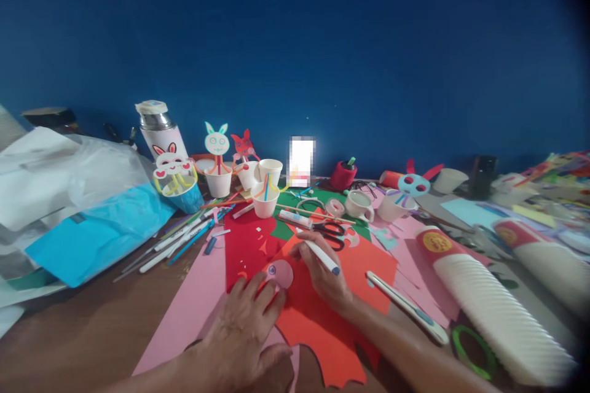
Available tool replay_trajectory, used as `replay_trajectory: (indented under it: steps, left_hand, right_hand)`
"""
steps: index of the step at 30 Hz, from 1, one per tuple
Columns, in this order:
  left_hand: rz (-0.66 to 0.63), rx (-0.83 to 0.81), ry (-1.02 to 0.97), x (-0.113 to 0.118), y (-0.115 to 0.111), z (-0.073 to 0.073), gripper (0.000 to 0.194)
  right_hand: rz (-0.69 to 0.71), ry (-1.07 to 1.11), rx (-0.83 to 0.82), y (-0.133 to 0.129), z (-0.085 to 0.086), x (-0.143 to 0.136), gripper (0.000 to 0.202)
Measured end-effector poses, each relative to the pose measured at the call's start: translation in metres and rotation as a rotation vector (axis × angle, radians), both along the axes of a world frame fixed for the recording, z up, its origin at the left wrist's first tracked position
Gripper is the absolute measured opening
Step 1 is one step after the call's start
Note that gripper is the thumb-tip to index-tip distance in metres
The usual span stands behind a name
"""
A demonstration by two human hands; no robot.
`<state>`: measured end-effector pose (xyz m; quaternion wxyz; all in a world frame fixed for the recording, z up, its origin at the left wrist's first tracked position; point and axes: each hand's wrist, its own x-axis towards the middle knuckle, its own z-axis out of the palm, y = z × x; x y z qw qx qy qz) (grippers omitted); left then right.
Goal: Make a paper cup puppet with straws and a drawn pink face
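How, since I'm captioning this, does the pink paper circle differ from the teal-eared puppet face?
The pink paper circle lies flat; the teal-eared puppet face stands upright. The circle shows one eye, the face two. The circle is pink, the face pale. Both are round.

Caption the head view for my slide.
Left hand at a pink paper disc, right hand holding a white marker over orange paper.

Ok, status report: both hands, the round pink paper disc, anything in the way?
Left hand at round pink paper disc. Right hand gripping blue-ended white marker. Disc: one drawn eye. Black-handled scissors beyond right hand.
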<state>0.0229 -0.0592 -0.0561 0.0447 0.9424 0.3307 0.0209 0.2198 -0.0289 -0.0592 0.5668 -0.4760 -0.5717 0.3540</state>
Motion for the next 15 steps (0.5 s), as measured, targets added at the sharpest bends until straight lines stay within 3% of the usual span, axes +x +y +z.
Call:
replay_trajectory:
  steps: [5,9,12,15]
  left_hand:
    - [0.031,-0.022,-0.027,0.0,-0.001,0.008,0.058]
    - [0.027,-0.055,-0.047,-0.001,0.001,0.014,0.06]
    - [0.034,-0.071,-0.044,-0.001,0.001,0.014,0.061]
    - [0.034,-0.047,-0.039,0.0,0.0,0.009,0.061]
  right_hand:
    - [0.042,-0.103,-0.019,0.0,-0.008,0.003,0.023]
    - [0.064,-0.37,0.024,-0.002,-0.008,0.008,0.017]
    - [0.064,-0.657,0.159,-0.003,-0.008,0.011,0.016]
    - [0.042,-0.785,0.358,-0.001,-0.01,0.014,0.017]
